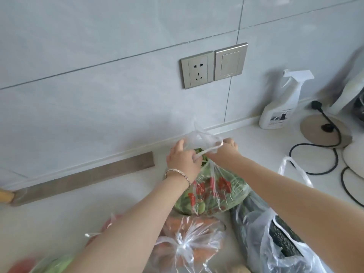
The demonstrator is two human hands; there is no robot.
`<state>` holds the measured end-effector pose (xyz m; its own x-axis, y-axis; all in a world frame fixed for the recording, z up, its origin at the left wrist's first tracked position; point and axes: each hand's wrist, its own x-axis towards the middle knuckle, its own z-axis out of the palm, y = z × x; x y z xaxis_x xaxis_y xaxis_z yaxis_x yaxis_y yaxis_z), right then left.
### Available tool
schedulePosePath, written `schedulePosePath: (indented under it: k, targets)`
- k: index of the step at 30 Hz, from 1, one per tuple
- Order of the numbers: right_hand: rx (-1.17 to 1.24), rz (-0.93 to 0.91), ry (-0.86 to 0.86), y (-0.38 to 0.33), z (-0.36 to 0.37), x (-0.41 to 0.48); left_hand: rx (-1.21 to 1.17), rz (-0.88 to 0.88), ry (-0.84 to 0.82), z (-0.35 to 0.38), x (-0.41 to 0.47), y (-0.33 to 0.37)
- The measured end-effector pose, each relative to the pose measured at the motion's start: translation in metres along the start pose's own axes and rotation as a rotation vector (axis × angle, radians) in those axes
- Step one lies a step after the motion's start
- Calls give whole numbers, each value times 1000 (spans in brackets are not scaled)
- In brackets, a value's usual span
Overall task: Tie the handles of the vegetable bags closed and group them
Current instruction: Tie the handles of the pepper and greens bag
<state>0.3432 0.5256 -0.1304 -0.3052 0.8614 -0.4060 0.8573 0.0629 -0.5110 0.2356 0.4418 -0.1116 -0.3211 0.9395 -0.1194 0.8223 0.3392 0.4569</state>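
We are knotting the green-vegetable bag point(212, 190) at the wall end of the counter point(98, 203) — left hand point(182, 159) and right hand point(226, 147) each gripping one handle. The carrot bag point(189, 245) is already tied; the dark-vegetable bag point(275, 233) — handles loose — is waiting.

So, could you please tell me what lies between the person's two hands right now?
In the head view, the clear plastic bag handles of the green vegetable bag stretch between the left hand and right hand.
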Motion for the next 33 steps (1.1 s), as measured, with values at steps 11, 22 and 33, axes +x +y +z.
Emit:
schedulePosePath:
  k: [11, 22, 33]
  targets:
    - [583, -218, 178, 13, -15, -43, -1356, -5, 42, -83, -13, -42]
    - [1171, -399, -85, -5, -12, -91, -706, -245, 114, -121, -60, -28]
    - [860, -231, -16, -37, 29, -82, -358, 8, -100, -109, -81, 8]
